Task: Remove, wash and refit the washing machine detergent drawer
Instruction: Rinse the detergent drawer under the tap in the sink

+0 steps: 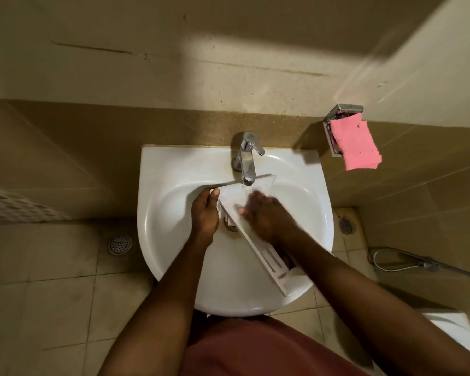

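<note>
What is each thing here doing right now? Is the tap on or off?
Tap: on, water running down.
Detergent drawer: out of the machine, tilted across the sink, far end under the water.
Left hand: grips the drawer's left edge.
Right hand: on the drawer, too blurred to tell how the fingers lie.
Sink: holds the drawer, drain mostly hidden.
Pink sponge: sitting in its wall holder, untouched.

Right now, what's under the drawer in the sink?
The white sink and part of its metal drain show beneath the drawer. The rest of the drain, and anything lying directly under the drawer, is covered.
</note>
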